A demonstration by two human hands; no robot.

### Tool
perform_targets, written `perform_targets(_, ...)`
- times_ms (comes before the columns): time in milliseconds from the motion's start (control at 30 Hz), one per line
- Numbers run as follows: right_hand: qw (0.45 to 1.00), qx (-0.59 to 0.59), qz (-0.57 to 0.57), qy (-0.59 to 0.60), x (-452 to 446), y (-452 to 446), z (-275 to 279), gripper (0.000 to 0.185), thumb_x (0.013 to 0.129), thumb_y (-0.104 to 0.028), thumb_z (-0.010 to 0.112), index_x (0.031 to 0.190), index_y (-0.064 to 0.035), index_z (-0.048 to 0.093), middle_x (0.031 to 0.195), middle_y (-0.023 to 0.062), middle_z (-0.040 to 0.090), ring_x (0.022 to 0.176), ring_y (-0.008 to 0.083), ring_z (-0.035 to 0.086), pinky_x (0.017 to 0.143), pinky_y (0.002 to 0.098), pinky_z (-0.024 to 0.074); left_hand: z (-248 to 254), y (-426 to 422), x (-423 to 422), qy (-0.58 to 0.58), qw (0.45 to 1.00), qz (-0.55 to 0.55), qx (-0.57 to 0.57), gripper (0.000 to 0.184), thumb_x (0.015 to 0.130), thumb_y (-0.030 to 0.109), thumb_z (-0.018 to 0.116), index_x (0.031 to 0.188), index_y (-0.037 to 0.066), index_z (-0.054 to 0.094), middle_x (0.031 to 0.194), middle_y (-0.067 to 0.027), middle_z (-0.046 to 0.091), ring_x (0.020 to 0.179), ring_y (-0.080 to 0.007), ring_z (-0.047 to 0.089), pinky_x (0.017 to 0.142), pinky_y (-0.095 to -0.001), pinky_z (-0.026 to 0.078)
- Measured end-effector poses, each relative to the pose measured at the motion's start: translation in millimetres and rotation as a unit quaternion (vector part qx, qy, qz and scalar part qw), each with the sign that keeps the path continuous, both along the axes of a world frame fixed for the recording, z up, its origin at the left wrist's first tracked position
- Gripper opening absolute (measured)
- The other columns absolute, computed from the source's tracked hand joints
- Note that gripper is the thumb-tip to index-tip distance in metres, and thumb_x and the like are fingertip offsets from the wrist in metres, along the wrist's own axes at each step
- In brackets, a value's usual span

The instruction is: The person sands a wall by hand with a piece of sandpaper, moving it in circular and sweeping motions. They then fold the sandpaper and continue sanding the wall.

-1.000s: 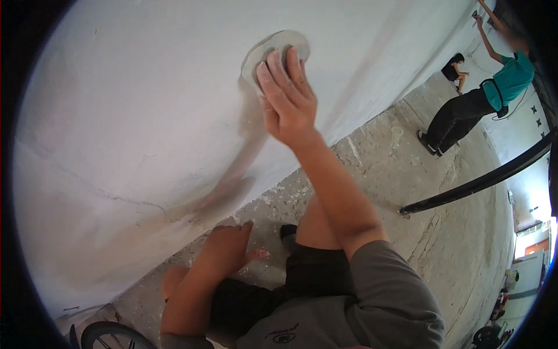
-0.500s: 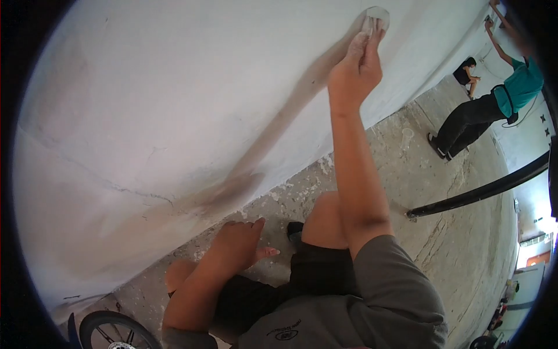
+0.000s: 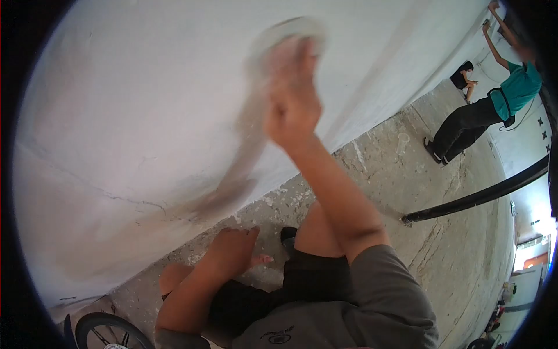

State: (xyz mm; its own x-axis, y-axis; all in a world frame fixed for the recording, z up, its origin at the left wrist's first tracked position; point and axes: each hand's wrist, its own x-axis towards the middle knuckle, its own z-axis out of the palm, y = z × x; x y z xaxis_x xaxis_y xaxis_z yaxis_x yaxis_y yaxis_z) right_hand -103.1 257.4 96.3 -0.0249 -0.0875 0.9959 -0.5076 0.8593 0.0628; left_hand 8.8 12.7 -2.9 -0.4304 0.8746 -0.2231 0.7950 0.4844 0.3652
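Against the white wall (image 3: 145, 104), my right hand (image 3: 293, 107) is raised and smeared by motion. Its fingers grip a thin, pale round sanding disc (image 3: 290, 26) at the wall surface; the disc is blurred and the fingers partly cover it. White dust coats the fingertips. Lower down, my left hand (image 3: 235, 250) hangs over my bent leg near the foot of the wall. It holds nothing, with the thumb stretched away from loosely bent fingers.
A bicycle wheel (image 3: 110, 331) stands at the lower left. A black pole (image 3: 476, 200) slants above the stained concrete floor (image 3: 453, 244). One person in a teal shirt (image 3: 520, 87) reaches up to the wall; another person (image 3: 464, 81) sits farther back.
My right hand has swept left and slightly down along the wall with the disc. My left hand keeps its place over my leg.
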Motion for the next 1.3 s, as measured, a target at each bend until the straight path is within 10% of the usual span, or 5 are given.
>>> perform_targets(100,0.994,0.104,-0.017,-0.013,0.1,13.1,9.7,0.043,0.092,-0.005,0.051,0.132,-0.0034,0.066,0.142,0.0148,0.060,0.141,0.0428,0.045,0.114,0.0520,0.0401,-3.2,0.1,-1.4,-0.016,0.999,0.002,-0.029,0.079,0.087,0.063,0.064,0.128,-0.005,0.057,0.093,-0.0196,0.072,0.089,-0.0377,0.069,0.088,-0.0452,0.050)
perform_targets(233,0.961,-0.276,0.022,-0.001,-1.3,27.8,58.6,0.043,0.105,-0.023,0.054,0.140,0.0003,0.058,0.146,0.0220,0.054,0.141,0.0396,0.046,0.112,0.0402,0.0433,-1.0,1.9,1.3,-0.041,0.999,0.020,-0.026,0.076,0.087,0.061,0.066,0.125,-0.004,0.057,0.092,-0.0193,0.072,0.089,-0.0377,0.070,0.087,-0.0457,0.050)
perform_targets(433,0.992,0.116,-0.036,0.021,3.0,-7.9,38.5,0.040,0.103,-0.018,0.057,0.137,0.0025,0.060,0.142,0.0244,0.057,0.141,0.0397,0.045,0.115,0.0453,0.0401,-7.6,5.4,-1.3,-0.058,0.997,0.014,-0.054,0.077,0.086,0.058,0.069,0.131,-0.003,0.056,0.091,-0.0238,0.071,0.093,-0.0432,0.069,0.087,-0.0489,0.051)
perform_targets(533,0.988,-0.150,-0.028,0.026,-2.5,18.5,63.7,0.037,0.103,-0.014,0.056,0.136,0.0018,0.061,0.146,0.0219,0.055,0.142,0.0397,0.043,0.116,0.0453,0.0394,-5.7,8.3,-2.1,-0.052,0.997,0.004,-0.052,0.074,0.087,0.060,0.068,0.125,-0.003,0.057,0.089,-0.0214,0.072,0.090,-0.0408,0.070,0.085,-0.0479,0.051)
perform_targets(1300,0.990,-0.089,-0.104,0.018,1.1,17.5,52.1,0.037,0.104,-0.012,0.051,0.137,0.0028,0.059,0.146,0.0228,0.054,0.142,0.0452,0.041,0.115,0.0479,0.0397,-3.5,2.4,1.3,-0.037,0.999,0.001,-0.014,0.080,0.085,0.061,0.068,0.134,-0.001,0.054,0.093,-0.0236,0.071,0.094,-0.0441,0.068,0.091,-0.0495,0.050)
